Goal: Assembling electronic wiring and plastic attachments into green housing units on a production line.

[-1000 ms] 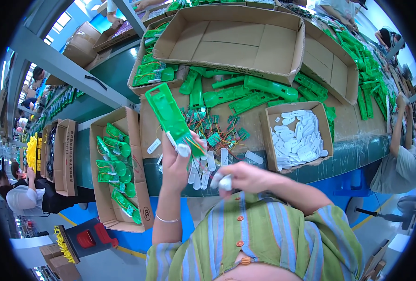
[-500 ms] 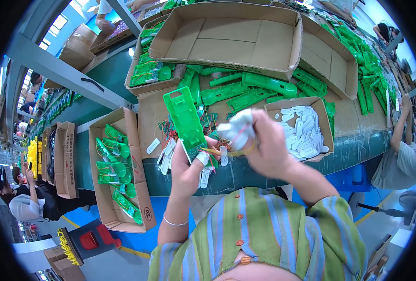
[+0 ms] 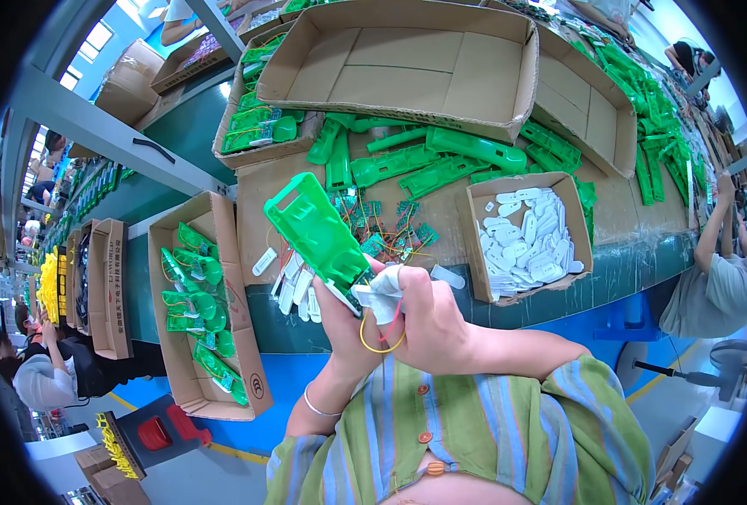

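Note:
My left hand grips the lower end of a green plastic housing, tilted up and to the left with its hollow side showing. Against that lower end, my right hand pinches a small white plastic piece. A loop of yellow and red wire hangs below its fingers. White wrapping covers fingertips of the right hand. Small circuit boards with thin wires lie just beyond the hands. Loose white plastic strips lie left of the left hand, and another white strip is beyond the right.
An open carton of white plastic parts stands to the right. Left is a carton of wired green housings. Beyond the circuit boards lie bare green housings and an empty cardboard tray. Other people work around the tables.
My right hand has come left and down with the white piece, from apart to against the housing's lower end. The housing now leans further left.

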The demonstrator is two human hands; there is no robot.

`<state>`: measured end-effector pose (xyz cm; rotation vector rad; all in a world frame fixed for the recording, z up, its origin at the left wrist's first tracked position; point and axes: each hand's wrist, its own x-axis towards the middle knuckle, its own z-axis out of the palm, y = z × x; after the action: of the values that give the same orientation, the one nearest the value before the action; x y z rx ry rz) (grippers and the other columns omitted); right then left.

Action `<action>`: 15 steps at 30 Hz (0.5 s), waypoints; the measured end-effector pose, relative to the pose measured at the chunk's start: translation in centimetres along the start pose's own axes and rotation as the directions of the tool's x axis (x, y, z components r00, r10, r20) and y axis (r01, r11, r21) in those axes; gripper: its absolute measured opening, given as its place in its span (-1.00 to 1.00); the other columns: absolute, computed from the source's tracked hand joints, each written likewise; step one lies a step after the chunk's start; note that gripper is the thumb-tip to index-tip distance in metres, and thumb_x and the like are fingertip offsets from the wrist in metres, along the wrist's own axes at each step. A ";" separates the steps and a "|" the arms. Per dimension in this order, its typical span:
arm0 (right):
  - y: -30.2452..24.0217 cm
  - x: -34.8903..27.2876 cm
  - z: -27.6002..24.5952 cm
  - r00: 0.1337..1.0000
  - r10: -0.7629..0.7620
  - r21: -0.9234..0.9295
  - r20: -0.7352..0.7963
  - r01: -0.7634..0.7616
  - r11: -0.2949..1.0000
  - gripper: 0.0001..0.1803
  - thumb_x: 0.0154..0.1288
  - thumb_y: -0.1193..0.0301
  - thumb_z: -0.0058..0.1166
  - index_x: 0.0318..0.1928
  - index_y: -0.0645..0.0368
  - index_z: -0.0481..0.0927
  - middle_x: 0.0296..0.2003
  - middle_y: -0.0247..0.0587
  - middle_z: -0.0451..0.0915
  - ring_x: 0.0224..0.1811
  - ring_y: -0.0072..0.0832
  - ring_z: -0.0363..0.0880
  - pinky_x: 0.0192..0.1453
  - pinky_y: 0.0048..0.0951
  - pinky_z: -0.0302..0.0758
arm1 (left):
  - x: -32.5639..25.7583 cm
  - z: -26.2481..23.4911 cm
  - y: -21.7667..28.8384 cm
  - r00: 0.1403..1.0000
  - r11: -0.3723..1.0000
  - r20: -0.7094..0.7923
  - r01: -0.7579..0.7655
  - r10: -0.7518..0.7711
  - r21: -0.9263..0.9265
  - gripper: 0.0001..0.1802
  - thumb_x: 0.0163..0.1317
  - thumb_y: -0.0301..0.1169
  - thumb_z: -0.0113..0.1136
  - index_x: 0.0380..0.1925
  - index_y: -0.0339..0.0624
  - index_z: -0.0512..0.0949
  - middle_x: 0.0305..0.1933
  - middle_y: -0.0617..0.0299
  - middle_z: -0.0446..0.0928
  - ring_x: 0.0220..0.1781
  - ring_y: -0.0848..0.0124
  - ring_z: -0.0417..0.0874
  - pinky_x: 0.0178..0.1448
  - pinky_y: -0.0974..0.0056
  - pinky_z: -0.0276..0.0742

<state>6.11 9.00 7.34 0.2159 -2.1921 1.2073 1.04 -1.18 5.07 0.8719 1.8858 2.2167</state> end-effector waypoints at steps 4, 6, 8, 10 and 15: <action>0.3 0.3 0.0 0.996 0.043 0.009 0.073 -0.044 0.999 -0.60 -0.01 0.64 0.03 -0.12 0.34 0.22 -0.44 -0.04 0.45 -0.57 -0.18 0.50 -0.54 -0.31 0.42 | -0.5 -0.7 -0.9 0.999 0.996 -0.026 0.042 -0.039 0.085 -0.52 0.17 -0.31 0.09 0.00 -0.25 0.15 -0.11 0.15 0.32 -0.11 0.43 0.39 -0.03 0.31 0.33; 1.5 0.9 -0.1 0.991 0.064 -0.022 0.120 -0.062 0.998 -0.60 -0.04 0.67 0.02 -0.13 0.32 0.24 -0.43 -0.04 0.45 -0.57 -0.18 0.49 -0.55 -0.29 0.41 | -0.1 -1.6 -2.0 0.993 0.993 0.034 0.115 -0.116 0.027 -0.55 0.16 -0.42 0.04 0.02 -0.25 0.16 -0.09 0.14 0.32 -0.07 0.41 0.38 0.04 0.33 0.28; 2.9 1.3 -0.9 0.997 -0.068 -0.014 0.034 0.069 0.998 -0.57 -0.11 0.62 0.04 -0.13 0.21 0.30 -0.47 -0.11 0.42 -0.44 -0.19 0.49 -0.51 -0.25 0.40 | 0.1 -2.2 -1.8 0.961 0.960 0.094 0.268 -0.261 -0.078 -0.51 0.13 -0.49 0.04 0.05 -0.25 0.14 -0.07 0.11 0.32 -0.13 0.36 0.42 -0.02 0.28 0.38; 2.7 2.4 -3.3 0.993 -0.115 -0.190 0.023 0.117 0.975 -0.65 -0.05 0.60 0.02 -0.16 0.13 0.43 -0.45 -0.19 0.37 -0.44 -0.28 0.46 -0.46 -0.35 0.44 | 0.1 -3.1 -1.8 0.925 0.905 0.226 0.355 -0.305 -0.233 -0.52 0.17 -0.41 0.04 0.06 -0.27 0.14 -0.09 0.09 0.34 -0.18 0.33 0.44 -0.10 0.24 0.43; 4.6 3.8 -4.2 0.984 -0.171 -0.475 0.040 0.169 0.863 -0.81 0.02 0.63 0.02 -0.28 0.21 0.47 -0.38 -0.16 0.34 -0.49 -0.36 0.40 -0.49 -0.44 0.40 | 0.2 -3.4 -2.3 0.874 0.590 0.342 0.485 -0.344 -0.645 -0.36 0.22 0.10 -0.19 -0.02 -0.29 0.28 -0.26 0.04 0.39 -0.32 0.27 0.46 -0.34 0.19 0.47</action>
<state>2.95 15.55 7.97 0.1934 -2.3342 0.5405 -1.39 -3.50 2.74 0.3963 0.8406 2.1634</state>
